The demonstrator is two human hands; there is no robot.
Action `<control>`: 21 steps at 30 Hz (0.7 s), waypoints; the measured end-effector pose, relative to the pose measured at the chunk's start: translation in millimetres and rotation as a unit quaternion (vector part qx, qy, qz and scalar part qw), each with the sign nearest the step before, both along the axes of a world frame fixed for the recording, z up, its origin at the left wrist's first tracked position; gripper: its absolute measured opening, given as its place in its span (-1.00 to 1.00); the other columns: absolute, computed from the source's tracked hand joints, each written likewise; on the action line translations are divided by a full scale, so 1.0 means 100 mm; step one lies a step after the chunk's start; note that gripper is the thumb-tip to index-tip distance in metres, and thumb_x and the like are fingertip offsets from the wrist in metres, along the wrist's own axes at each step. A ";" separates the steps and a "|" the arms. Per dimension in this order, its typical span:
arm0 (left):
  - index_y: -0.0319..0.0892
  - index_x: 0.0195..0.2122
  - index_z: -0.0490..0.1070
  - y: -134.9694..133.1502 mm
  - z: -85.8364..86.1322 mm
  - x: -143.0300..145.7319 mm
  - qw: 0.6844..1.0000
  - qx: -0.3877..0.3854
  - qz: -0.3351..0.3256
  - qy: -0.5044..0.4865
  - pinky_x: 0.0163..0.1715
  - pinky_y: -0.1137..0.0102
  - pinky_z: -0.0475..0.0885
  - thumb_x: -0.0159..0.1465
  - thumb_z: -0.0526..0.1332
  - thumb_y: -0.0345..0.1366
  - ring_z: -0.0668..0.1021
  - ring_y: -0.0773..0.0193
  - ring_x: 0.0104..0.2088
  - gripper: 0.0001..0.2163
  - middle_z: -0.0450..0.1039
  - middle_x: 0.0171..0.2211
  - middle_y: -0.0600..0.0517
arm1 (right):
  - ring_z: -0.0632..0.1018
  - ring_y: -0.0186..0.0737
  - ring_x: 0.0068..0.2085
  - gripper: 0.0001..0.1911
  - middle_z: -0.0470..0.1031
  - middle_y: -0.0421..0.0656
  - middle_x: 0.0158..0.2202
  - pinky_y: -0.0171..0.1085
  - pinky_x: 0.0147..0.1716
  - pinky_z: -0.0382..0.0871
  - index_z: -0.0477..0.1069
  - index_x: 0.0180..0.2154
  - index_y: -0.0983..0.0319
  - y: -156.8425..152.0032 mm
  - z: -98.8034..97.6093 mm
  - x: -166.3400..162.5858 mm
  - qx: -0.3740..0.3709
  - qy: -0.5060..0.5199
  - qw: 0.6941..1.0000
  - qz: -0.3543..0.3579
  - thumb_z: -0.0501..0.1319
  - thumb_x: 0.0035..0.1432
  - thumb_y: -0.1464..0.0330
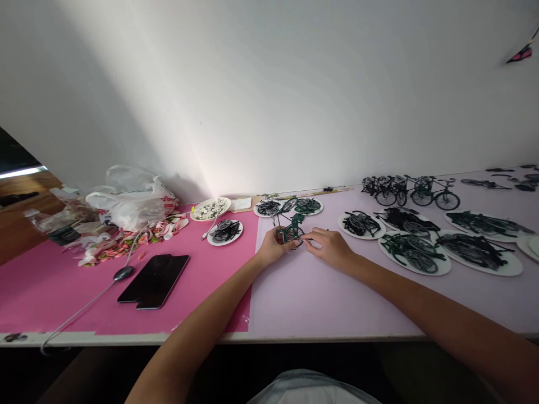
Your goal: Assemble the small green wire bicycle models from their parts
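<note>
A small dark green model bicycle (pixel 292 230) stands on the pale lilac mat (pixel 311 292) at the middle of the table. My left hand (pixel 273 247) is closed around its rear part from the left. My right hand (pixel 330 246) pinches a thin dark tool or rod (pixel 310 239) that points at the bicycle's lower frame. Both forearms reach in from the near table edge.
White plates of bicycle parts (pixel 415 252) lie to the right and behind (pixel 288 206); finished model bicycles (pixel 410 191) stand by the wall. On the pink mat to the left are a dark phone (pixel 154 280), a cable, a plate of small white pieces (pixel 209 209) and plastic bags (pixel 128 199).
</note>
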State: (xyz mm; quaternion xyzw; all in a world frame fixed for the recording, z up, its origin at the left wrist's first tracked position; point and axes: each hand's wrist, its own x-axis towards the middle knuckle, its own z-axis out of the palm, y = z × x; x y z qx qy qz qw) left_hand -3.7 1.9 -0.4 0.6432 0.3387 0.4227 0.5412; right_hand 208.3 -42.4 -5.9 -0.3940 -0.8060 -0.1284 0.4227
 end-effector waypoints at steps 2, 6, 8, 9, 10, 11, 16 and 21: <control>-0.24 -0.19 0.40 -0.01 0.01 0.00 1.000 -0.002 0.004 0.003 -0.37 0.34 0.56 -0.07 0.60 -0.05 0.60 0.27 -0.40 -0.43 0.59 -0.31 -0.03 | 0.50 -0.33 -0.48 -0.82 0.58 -0.21 -0.39 -0.34 -0.45 0.30 0.60 -0.21 0.17 0.01 -0.01 0.00 0.005 -0.003 1.000 0.000 0.20 0.28 0.43; -0.24 -0.20 0.40 -0.03 0.02 0.01 1.000 -0.011 0.006 0.006 -0.40 0.36 0.56 -0.07 0.60 -0.07 0.60 0.29 -0.42 -0.44 0.58 -0.33 -0.02 | 0.50 -0.33 -0.47 -0.81 0.57 -0.21 -0.41 -0.34 -0.45 0.28 0.60 -0.22 0.17 0.00 0.00 0.00 0.012 -0.013 1.000 -0.002 0.20 0.27 0.45; -0.24 -0.20 0.39 -0.03 0.03 0.01 1.000 -0.017 0.005 0.008 -0.41 0.37 0.55 -0.07 0.61 -0.08 0.61 0.28 -0.41 -0.44 0.58 -0.34 -0.02 | 0.49 -0.33 -0.48 -0.81 0.56 -0.21 -0.42 -0.34 -0.47 0.26 0.60 -0.23 0.18 0.00 0.01 0.00 0.018 -0.020 1.000 -0.002 0.20 0.28 0.45; -0.24 -0.20 0.39 -0.03 0.03 0.01 1.000 -0.018 0.007 0.009 -0.41 0.38 0.55 -0.07 0.61 -0.08 0.61 0.27 -0.42 -0.44 0.58 -0.34 -0.01 | 0.49 -0.34 -0.48 -0.81 0.56 -0.22 -0.42 -0.34 -0.47 0.25 0.60 -0.24 0.18 -0.01 0.02 0.00 0.021 -0.024 0.999 -0.002 0.20 0.28 0.46; -0.24 -0.20 0.39 -0.03 0.03 0.01 1.000 -0.018 0.010 0.010 -0.41 0.38 0.55 -0.08 0.61 -0.08 0.61 0.27 -0.42 -0.44 0.58 -0.35 -0.01 | 0.48 -0.34 -0.49 -0.81 0.55 -0.22 -0.43 -0.35 -0.48 0.24 0.60 -0.24 0.18 -0.01 0.02 0.00 0.024 -0.028 0.999 -0.003 0.19 0.28 0.46; -0.24 -0.20 0.39 -0.03 0.02 0.02 1.000 -0.018 0.012 0.010 -0.41 0.38 0.55 -0.08 0.61 -0.08 0.61 0.27 -0.42 -0.44 0.58 -0.35 -0.02 | 0.48 -0.35 -0.49 -0.81 0.55 -0.22 -0.43 -0.35 -0.48 0.24 0.60 -0.25 0.19 -0.01 0.02 0.00 0.027 -0.031 0.999 -0.003 0.19 0.28 0.46; -0.24 -0.18 0.40 -0.01 -0.01 0.02 1.000 -0.008 0.004 0.013 -0.41 0.39 0.55 -0.06 0.60 -0.06 0.62 0.26 -0.42 -0.44 0.60 -0.33 -0.04 | 0.47 -0.35 -0.50 -0.83 0.54 -0.23 -0.44 -0.34 -0.49 0.24 0.59 -0.26 0.18 -0.01 0.01 -0.01 0.030 -0.040 0.999 -0.011 0.21 0.27 0.45; -0.22 -0.18 0.40 0.00 -0.03 0.01 1.000 0.002 -0.004 0.009 -0.42 0.39 0.54 -0.05 0.59 -0.05 0.61 0.27 -0.42 -0.45 0.59 -0.33 -0.02 | 0.47 -0.36 -0.50 -0.83 0.54 -0.23 -0.43 -0.33 -0.50 0.23 0.59 -0.25 0.18 -0.01 0.00 -0.02 0.032 -0.037 0.999 -0.012 0.21 0.26 0.45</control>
